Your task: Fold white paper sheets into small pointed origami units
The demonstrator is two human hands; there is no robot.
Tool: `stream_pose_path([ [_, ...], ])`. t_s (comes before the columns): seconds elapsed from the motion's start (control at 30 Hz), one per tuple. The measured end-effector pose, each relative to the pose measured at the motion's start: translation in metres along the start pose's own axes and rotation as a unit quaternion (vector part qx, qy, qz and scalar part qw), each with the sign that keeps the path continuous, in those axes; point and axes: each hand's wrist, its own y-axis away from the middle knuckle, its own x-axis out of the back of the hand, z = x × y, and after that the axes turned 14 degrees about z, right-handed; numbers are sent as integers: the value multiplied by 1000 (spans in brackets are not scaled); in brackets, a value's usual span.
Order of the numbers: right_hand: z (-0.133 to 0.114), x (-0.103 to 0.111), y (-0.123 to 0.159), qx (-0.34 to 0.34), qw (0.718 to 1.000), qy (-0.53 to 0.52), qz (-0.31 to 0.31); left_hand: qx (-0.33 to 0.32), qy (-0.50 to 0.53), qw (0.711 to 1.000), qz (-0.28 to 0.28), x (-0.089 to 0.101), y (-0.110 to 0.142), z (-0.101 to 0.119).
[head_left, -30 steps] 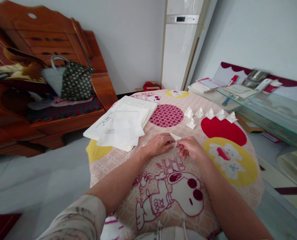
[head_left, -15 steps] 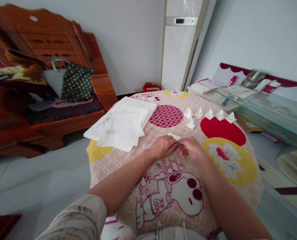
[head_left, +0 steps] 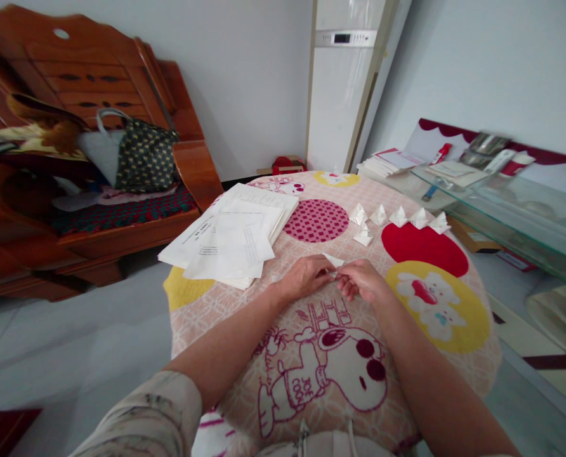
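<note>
Between my two hands, over the middle of the round table, is a small piece of folded white paper (head_left: pixel 333 260), mostly hidden by my fingers. My left hand (head_left: pixel 306 277) has its fingers closed along the paper's left side. From the right, my right hand (head_left: pixel 359 279) pinches the paper with thumb and forefinger, the other fingers curled. Past my hands stand several small pointed folded-paper shapes (head_left: pixel 398 217) in a row, with one more (head_left: pixel 363 235) in front of the row's left end. To the left lies a stack of printed paper sheets (head_left: pixel 230 241).
A patterned tablecloth (head_left: pixel 311 355) covers the table. On the right is a glass shelf unit (head_left: pixel 516 209) with papers and a cup on it. A wooden sofa (head_left: pixel 192 171) holding a bag (head_left: pixel 147 155) stands left. A white air conditioner (head_left: pixel 340 95) is behind.
My left fingers have shifted slightly left and loosened a little from my right hand, so a bit more of the paper shows. The right hand stays nearly in place.
</note>
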Motion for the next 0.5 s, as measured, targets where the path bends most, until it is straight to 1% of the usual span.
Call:
stream_pose_path([
  [0.1, 1, 1, -1, 1, 1000, 2, -3, 12, 11, 1000, 1, 2, -1, -2],
  [0.17, 1, 1, -1, 3, 1000, -1, -1, 7, 4, 1000, 0, 2, -1, 0],
  [0.37, 5, -1, -3, 9, 1000, 12, 2, -26, -85, 996, -17, -3, 1, 7],
  [0.43, 7, 2, -5, 29, 999, 42, 15, -21, -105, 994, -18, -4, 0, 8],
  [0.5, 9, 7, -9, 87, 990, 89, 59, -6, -109, 994, -9, -2, 0, 8],
])
